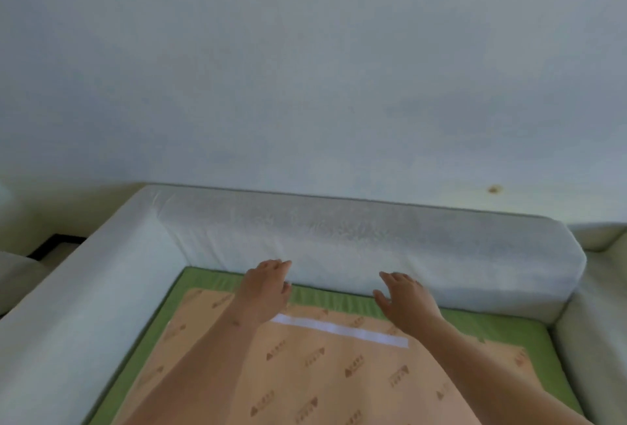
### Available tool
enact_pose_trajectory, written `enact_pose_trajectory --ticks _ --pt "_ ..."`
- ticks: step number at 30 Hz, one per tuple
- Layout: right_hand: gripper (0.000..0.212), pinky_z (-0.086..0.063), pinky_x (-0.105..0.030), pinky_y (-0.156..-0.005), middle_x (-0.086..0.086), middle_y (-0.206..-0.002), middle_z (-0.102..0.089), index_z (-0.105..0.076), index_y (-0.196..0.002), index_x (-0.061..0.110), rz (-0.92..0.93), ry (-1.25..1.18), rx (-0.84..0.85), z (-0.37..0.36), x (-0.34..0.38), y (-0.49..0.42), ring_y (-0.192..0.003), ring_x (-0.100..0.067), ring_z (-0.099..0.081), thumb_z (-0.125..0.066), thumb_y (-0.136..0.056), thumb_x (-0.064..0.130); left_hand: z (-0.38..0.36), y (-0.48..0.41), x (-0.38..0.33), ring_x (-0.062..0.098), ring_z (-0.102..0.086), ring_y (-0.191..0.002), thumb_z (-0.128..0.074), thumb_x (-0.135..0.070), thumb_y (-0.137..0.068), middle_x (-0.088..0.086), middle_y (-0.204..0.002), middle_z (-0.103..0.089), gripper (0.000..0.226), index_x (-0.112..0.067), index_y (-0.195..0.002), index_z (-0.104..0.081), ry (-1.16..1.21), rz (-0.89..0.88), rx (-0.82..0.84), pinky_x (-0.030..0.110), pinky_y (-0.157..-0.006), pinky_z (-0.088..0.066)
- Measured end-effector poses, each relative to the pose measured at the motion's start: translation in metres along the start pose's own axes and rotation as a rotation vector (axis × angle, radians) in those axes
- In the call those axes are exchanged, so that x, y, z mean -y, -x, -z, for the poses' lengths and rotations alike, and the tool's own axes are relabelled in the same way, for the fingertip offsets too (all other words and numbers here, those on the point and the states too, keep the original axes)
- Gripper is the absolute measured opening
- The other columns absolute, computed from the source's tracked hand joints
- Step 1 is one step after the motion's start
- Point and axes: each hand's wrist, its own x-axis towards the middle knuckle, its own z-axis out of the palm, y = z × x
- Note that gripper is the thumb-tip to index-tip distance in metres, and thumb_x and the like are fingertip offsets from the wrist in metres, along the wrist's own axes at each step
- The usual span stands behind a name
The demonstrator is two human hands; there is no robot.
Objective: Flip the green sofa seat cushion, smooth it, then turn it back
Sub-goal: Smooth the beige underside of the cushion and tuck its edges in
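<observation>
The green cushion (481,328) lies in the sofa seat, orange panel (305,373) up. The left hand (268,289) and right hand (403,300), both spread, are at its back edge. A shallow grip may slip, or the cushion may jam against the backrest (339,248).

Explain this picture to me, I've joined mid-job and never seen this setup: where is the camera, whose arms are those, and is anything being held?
There is no machine here: a person works with bare hands. The single picture comes from a wide-angle camera on their head, looking forward and down. The left hand and right hand reach over the far edge of the green seat cushion, near the pale backrest. Both hands are open and hold nothing; whether they touch the fabric is unclear. The cushion's upward face shows an orange printed panel with a white strip. A pale armrest runs alongside, with a plain wall behind.
</observation>
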Motion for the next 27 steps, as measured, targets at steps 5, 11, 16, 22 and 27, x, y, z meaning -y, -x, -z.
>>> enact_pose_trajectory --ticks 5,11,16,22,27 --pt "0.059 -0.031 -0.031 -0.116 0.004 -0.157 -0.036 -0.031 -0.155 0.021 -0.038 -0.027 0.052 -0.06 0.001 -0.073 -0.144 -0.016 -0.034 -0.039 -0.102 0.047 -0.069 -0.08 0.03 0.02 -0.035 -0.143 -0.039 -0.033 -0.102 0.003 -0.154 -0.041 0.054 -0.017 -0.153 -0.031 0.013 -0.03 0.068 0.034 -0.117 -0.03" --pt "0.063 -0.031 -0.031 -0.114 0.007 -0.159 -0.03 -0.022 -0.157 0.023 -0.14 -0.045 0.115 -0.193 -0.011 -0.173 -0.144 -0.016 -0.031 -0.036 -0.102 0.05 -0.208 -0.193 0.067 0.019 -0.039 -0.139 -0.039 -0.034 -0.101 0.001 -0.151 -0.043 0.055 -0.016 -0.152 -0.033 0.018 -0.046 0.157 0.033 -0.113 -0.032" --pt "0.065 -0.03 -0.033 -0.115 0.006 -0.161 -0.026 -0.019 -0.158 0.023 -0.189 -0.012 0.161 -0.315 -0.041 -0.252 -0.146 -0.018 -0.029 -0.035 -0.102 0.053 -0.341 -0.277 0.086 0.021 -0.042 -0.135 -0.036 -0.04 -0.101 0.003 -0.146 -0.047 0.055 -0.015 -0.15 -0.033 -0.046 -0.071 0.191 0.034 -0.11 -0.033" --pt "0.069 -0.028 -0.038 -0.115 -0.001 -0.16 -0.03 -0.024 -0.156 0.019 -0.139 0.036 0.175 -0.446 -0.079 -0.361 -0.146 -0.021 -0.029 -0.037 -0.1 0.057 -0.496 -0.372 0.098 0.028 -0.017 -0.151 -0.036 -0.065 -0.095 0.013 -0.163 -0.02 0.085 -0.013 -0.158 -0.014 -0.058 -0.117 0.244 0.045 -0.122 -0.017" --pt "0.065 -0.034 -0.04 -0.108 -0.01 -0.143 -0.05 -0.047 -0.138 0.015 -0.151 0.113 0.043 -0.534 -0.107 -0.399 -0.132 -0.028 -0.045 -0.035 -0.096 0.064 -0.577 -0.413 0.105 0.03 -0.033 -0.141 -0.029 -0.079 -0.086 0.015 -0.152 -0.037 0.095 -0.008 -0.147 -0.035 -0.065 -0.088 0.043 0.042 -0.118 -0.021"
